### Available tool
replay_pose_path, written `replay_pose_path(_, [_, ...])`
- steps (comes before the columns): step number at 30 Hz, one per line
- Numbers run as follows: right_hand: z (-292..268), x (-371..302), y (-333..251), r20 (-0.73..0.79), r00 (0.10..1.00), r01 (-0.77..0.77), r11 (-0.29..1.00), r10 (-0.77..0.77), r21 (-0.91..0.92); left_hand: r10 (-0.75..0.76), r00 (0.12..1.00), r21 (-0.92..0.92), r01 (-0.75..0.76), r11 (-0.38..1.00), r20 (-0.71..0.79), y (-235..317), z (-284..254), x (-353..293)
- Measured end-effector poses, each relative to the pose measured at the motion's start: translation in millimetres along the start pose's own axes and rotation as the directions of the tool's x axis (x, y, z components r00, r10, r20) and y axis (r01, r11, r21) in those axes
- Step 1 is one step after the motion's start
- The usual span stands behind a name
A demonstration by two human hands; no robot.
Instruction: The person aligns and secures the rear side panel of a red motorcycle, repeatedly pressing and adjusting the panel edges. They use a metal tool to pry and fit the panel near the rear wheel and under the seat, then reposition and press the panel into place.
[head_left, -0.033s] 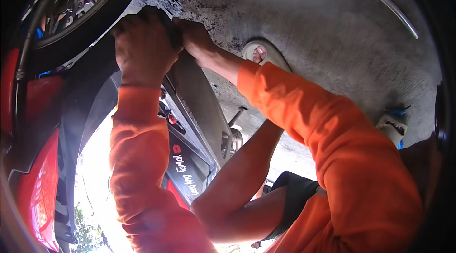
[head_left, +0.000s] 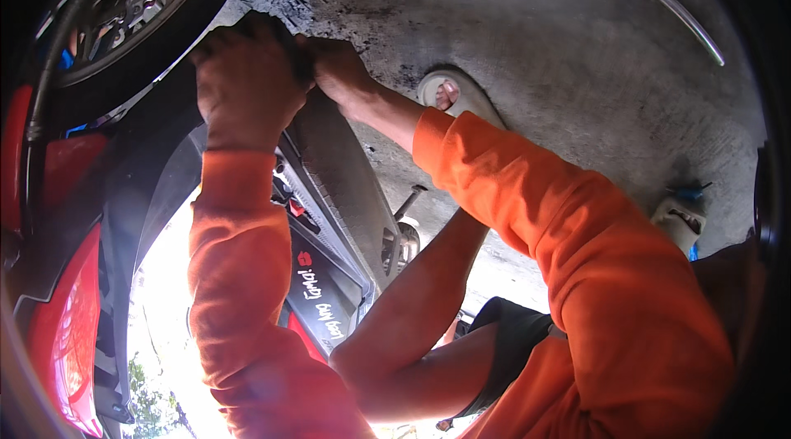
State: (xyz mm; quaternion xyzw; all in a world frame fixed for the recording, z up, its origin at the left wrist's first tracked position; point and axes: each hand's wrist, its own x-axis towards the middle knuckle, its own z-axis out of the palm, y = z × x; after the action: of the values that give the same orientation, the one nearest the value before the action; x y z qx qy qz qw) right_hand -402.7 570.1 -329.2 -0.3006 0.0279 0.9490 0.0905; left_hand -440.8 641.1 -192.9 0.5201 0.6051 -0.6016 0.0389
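A scooter with black body panels [head_left: 169, 122] and red ones fills the left side. My left hand [head_left: 247, 101] is closed over a dark piece [head_left: 284, 37] at the end of the long black footboard panel [head_left: 338, 154]. Against the right edge of that same piece, my right hand [head_left: 339, 72] has its fingers bent inward, and their tips are hidden. The dark piece is in shadow, so its exact kind and whether it is loose or fixed cannot be made out.
A wheel with a black tyre [head_left: 210, 14] stands at the upper left, near a dark cable [head_left: 37, 101]. My sandalled foot [head_left: 449, 93] rests on the concrete floor [head_left: 544, 27]. A clear tube [head_left: 684, 18] lies far right, above a pale object [head_left: 680, 216] with blue parts.
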Motion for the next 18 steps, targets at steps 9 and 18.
replay_pose_path(9, [4.1,19.6,-15.4,-0.018,1.000,-0.021,0.999,0.022,0.037,0.031,0.999,0.044,-0.029,0.999,-0.039,-1.9,3.2,-3.8])
replay_pose_path(18, [2.7,23.0,-14.0,-0.120,0.991,0.036,0.992,-0.052,-0.125,0.019,0.994,0.062,-0.012,0.998,-0.108,3.0,3.2,-7.3])
